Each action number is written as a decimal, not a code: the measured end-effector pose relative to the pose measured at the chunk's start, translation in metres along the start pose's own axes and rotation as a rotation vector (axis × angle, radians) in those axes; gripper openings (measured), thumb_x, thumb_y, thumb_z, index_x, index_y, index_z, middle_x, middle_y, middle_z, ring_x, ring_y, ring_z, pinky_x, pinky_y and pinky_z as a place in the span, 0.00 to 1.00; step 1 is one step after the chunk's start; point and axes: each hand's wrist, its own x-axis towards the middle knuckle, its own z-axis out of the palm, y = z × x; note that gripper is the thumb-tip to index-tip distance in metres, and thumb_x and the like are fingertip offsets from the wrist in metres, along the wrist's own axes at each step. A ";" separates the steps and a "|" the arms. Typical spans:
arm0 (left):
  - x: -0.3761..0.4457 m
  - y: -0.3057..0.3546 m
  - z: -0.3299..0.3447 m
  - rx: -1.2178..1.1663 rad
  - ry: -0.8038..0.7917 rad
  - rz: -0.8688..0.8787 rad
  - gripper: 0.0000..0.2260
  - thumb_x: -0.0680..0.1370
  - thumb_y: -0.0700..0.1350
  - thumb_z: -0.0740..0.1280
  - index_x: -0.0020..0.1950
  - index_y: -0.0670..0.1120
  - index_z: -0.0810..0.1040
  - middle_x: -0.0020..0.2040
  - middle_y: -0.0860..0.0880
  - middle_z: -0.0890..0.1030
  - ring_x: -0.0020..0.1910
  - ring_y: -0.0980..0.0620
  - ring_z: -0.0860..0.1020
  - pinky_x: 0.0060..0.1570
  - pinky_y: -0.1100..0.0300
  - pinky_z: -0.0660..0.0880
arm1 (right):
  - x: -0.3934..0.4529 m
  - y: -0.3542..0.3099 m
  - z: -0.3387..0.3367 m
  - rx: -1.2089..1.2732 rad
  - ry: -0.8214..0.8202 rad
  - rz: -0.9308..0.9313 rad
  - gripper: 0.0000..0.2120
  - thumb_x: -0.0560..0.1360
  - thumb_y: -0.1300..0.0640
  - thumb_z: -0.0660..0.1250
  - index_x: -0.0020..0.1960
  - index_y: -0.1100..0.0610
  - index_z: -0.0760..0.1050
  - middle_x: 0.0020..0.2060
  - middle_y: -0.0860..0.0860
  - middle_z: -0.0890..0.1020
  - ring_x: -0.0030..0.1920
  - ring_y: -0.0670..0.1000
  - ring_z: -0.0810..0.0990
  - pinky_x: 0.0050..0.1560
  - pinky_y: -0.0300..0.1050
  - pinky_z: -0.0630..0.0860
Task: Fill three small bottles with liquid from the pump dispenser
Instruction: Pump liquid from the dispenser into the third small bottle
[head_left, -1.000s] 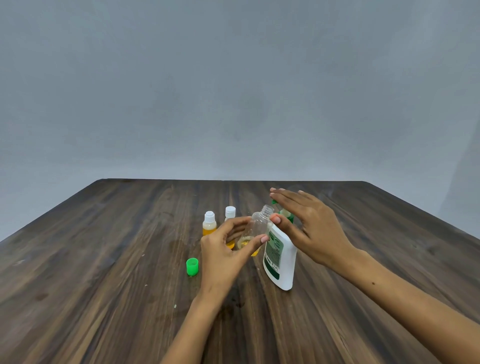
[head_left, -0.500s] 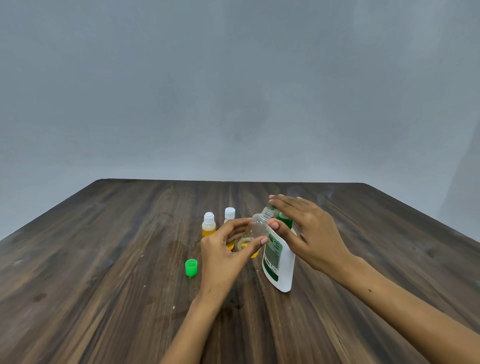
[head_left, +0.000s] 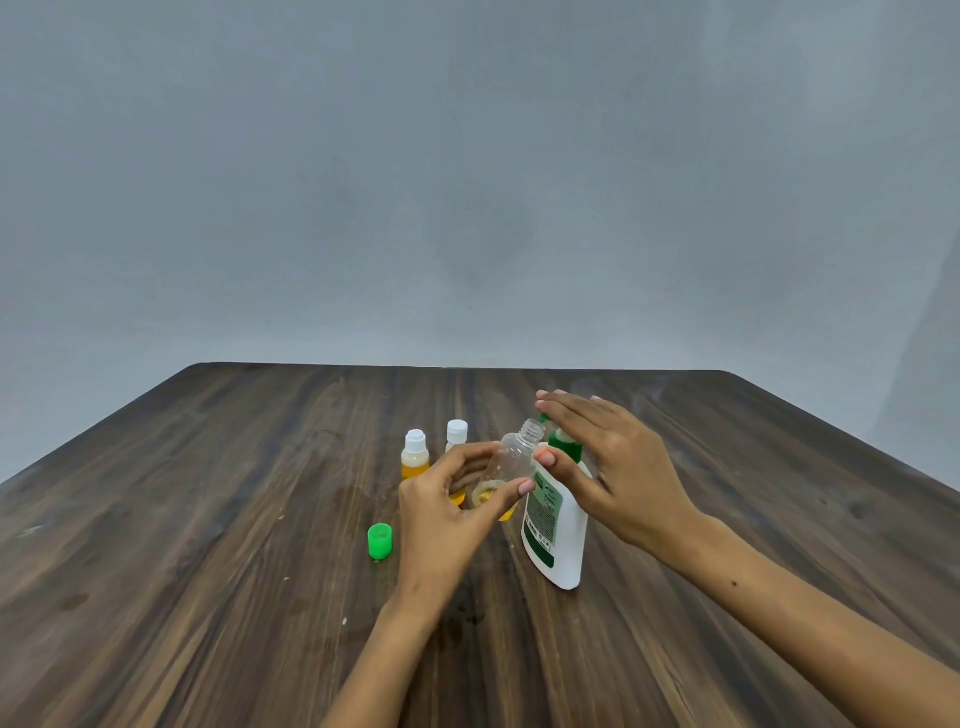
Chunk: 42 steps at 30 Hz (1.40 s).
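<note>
My left hand (head_left: 447, 512) grips a small clear bottle (head_left: 511, 462), tilted with its open neck up against the green pump spout; a little yellow liquid lies at its bottom. The white pump dispenser (head_left: 558, 525) with a green label stands on the table just right of it. My right hand (head_left: 608, 462) lies flat on the green pump head (head_left: 563, 444) with straight fingers, thumb beside the dispenser's shoulder. Two small capped bottles of yellow liquid stand behind: one (head_left: 415, 457) at the left, the other (head_left: 457, 434) partly hidden by my left hand.
A loose green cap (head_left: 380, 540) lies on the dark wooden table (head_left: 208, 519) left of my left hand. A grey wall rises behind the table's far edge.
My right hand pushed down on the pump head half a second ago and has risen a little since. The left hand still holds the clear bottle at the spout.
</note>
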 end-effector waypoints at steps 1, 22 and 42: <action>0.000 0.000 0.000 0.000 0.004 0.000 0.18 0.63 0.50 0.79 0.52 0.50 0.83 0.47 0.57 0.85 0.48 0.62 0.83 0.48 0.70 0.78 | 0.002 0.000 -0.001 -0.001 -0.003 -0.002 0.35 0.78 0.33 0.45 0.63 0.57 0.76 0.62 0.50 0.78 0.63 0.49 0.75 0.65 0.44 0.64; 0.000 0.001 0.001 -0.002 -0.007 0.009 0.20 0.64 0.48 0.79 0.53 0.45 0.83 0.47 0.54 0.85 0.48 0.62 0.83 0.48 0.70 0.78 | -0.001 -0.002 0.001 -0.002 0.014 0.004 0.34 0.78 0.33 0.46 0.62 0.56 0.77 0.61 0.49 0.79 0.62 0.48 0.76 0.63 0.42 0.65; -0.001 0.002 0.002 -0.009 -0.001 0.008 0.17 0.63 0.48 0.79 0.50 0.49 0.83 0.45 0.57 0.85 0.47 0.63 0.83 0.47 0.72 0.77 | -0.001 -0.004 0.003 0.006 0.029 0.016 0.34 0.78 0.33 0.46 0.61 0.57 0.78 0.58 0.50 0.81 0.59 0.50 0.78 0.62 0.44 0.67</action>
